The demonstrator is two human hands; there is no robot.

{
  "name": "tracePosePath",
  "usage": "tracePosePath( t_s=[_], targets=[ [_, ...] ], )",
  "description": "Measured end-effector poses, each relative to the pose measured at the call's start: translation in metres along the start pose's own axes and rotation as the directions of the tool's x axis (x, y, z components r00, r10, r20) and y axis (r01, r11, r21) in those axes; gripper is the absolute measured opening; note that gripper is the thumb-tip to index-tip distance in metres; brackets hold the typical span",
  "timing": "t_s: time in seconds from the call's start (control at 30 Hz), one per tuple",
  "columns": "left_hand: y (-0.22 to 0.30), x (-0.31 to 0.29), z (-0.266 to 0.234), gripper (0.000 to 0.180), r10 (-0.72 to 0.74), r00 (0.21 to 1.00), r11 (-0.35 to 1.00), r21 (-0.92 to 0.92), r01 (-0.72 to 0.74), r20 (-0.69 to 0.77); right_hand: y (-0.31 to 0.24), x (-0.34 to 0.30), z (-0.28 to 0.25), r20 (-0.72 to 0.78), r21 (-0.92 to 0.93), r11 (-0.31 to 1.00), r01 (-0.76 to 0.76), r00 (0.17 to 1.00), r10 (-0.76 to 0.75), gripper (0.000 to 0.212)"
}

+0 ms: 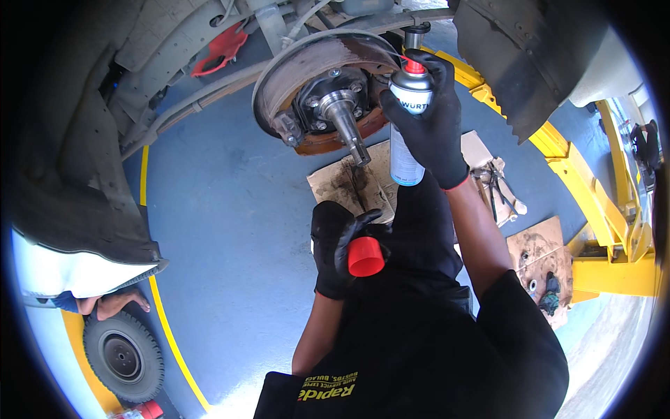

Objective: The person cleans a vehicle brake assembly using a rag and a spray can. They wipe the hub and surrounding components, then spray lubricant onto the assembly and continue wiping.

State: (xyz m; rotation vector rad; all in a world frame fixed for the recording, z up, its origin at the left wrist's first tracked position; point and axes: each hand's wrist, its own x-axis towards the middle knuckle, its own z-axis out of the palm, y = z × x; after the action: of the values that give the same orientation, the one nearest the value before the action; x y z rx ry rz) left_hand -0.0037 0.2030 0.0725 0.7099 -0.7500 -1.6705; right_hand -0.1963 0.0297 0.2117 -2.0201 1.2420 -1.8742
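My right hand (434, 126), in a black glove with a red cuff edge, is wrapped round a white and blue spray can (406, 159). Its index finger lies on the red nozzle (413, 66), which points toward a rusty brake backing plate (279, 77). From the middle of that plate a bare metal spindle (345, 126) sticks out toward me, with bolts round its base. Lower down, my left hand (333, 244), also gloved in black, holds a red plastic cap (365, 257) with its hollow side facing me.
Stained cardboard (335, 183) lies beneath the spindle, with hand tools (497, 188) beside it. A yellow lift arm (558, 150) runs along the right. Vehicle bodywork (77, 140) hangs at the left. At the lower left are a wheel (124, 356) and another person's bare leg (124, 304).
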Motion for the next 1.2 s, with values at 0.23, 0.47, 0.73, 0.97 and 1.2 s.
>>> tracePosePath(
  t_s=[0.23, 0.47, 0.73, 0.97, 1.2],
  targets=[
    [-0.006, -0.025, -0.046, 0.057, -0.038, 0.99, 0.996, 0.073, 0.048, -0.133, -0.003, 0.005, 0.006, 0.039, -0.153, 0.986, 0.073, 0.997, -0.068, 0.061],
    [0.003, -0.049, -0.07, 0.038, 0.216, 0.97, 0.822, 0.557, -0.118, -0.112, -0.003, 0.008, 0.003, 0.035, -0.213, 0.966, 0.144, 0.99, -0.139, 0.062],
    [-0.004, -0.066, -0.075, 0.04, 0.073, 0.949, 0.987, 0.158, -0.025, -0.306, -0.049, 0.01, 0.031, 0.15, -0.022, 0.988, 0.154, 0.977, -0.149, 0.059],
    [-0.017, -0.096, -0.07, 0.046, 0.426, 0.866, 0.774, 0.6, -0.201, -0.26, -0.053, 0.021, 0.048, 0.19, -0.018, 0.963, 0.268, 0.947, -0.26, 0.056],
    [-0.033, -0.091, -0.069, 0.049, 0.441, 0.82, 0.803, 0.569, -0.179, -0.365, -0.079, 0.018, 0.057, 0.339, -0.059, 0.907, 0.418, 0.863, -0.375, 0.059]
  ],
)
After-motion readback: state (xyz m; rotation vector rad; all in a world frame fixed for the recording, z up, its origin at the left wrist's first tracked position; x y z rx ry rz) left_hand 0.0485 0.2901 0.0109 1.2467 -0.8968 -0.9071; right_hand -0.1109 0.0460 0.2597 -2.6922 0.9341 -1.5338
